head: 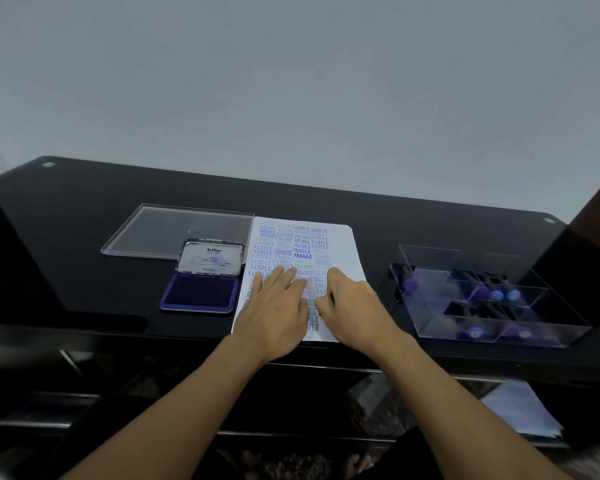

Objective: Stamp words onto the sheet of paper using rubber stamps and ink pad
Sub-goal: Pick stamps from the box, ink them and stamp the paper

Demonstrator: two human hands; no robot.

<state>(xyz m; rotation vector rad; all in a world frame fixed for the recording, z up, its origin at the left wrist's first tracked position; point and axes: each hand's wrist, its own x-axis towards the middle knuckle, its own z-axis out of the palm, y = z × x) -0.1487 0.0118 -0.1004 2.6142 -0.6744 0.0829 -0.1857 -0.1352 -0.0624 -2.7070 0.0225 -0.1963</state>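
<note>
A white sheet of paper [342, 252] lies in the middle of a glossy black table [84, 220], its near edge at the table's front edge. It is crowded with blue stamped words in columns: AMENDED, FAX OUT, SAMPLE, AIR MAIL, FRAGILE and EXPRESS can be read, some prints dark and some faint, a few upside down. The left hand [278, 306] lies flat on the lower left of the sheet, palm down with fingers straight and spread over the print. The right hand [354, 306] rests just beside it on the lower right of the sheet, knuckles up and fingers curled downward; whether it grips anything underneath cannot be told. Touching the sheet's left edge is an open ink pad [201, 289] with a dark blue pad, its hinged metal lid [210, 258] standing up and marked "Artline". Behind the ink pad lies a flat clear plastic cover [177, 230]. Well to the right of the sheet stands a clear divided box [426, 258] holding several rubber stamps [496, 294] with dark handles and purple-blue ends in its compartments.
</note>
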